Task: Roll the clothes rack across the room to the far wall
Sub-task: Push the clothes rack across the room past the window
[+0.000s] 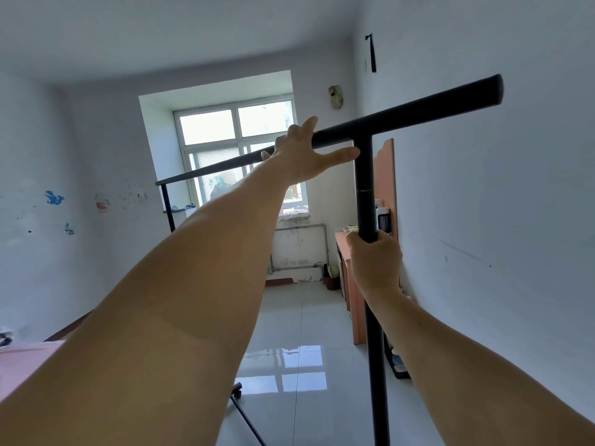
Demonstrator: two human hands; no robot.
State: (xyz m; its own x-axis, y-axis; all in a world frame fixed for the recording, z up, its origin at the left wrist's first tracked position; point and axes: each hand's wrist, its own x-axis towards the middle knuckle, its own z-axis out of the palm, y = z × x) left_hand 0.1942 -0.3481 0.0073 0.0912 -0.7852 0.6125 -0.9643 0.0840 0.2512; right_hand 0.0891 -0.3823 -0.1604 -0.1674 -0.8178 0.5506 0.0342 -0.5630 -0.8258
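Nearest the camera, two bare forearms reach up and forward to the black clothes rack; the rack is the landmark for everything here. The right hand is wrapped round the rack's near upright post, below the joint where the post meets the top bar, its fingers curled tight on the tube. The left hand lies on the top bar just left of that joint, palm over the tube; its fingers are spread wide rather than curled, the thumb stretched toward the post and touching or nearly touching it, so it rests on the bar more than it grips it.

Low down, left of the post, a black caster wheel of the rack stands on the glossy white tiled floor, with a base strut running from it toward the bottom edge; a pink bed shows at the far left of the rack.

The rack stands along the right-hand wall, close beside it; its top bar runs away from the camera toward the window, ending at a second upright well beyond the left hand. Behind the near post, against the same wall, stands an orange wooden counter with a tall board above it; beyond the rack's far end, pipes run under the window on the far wall.
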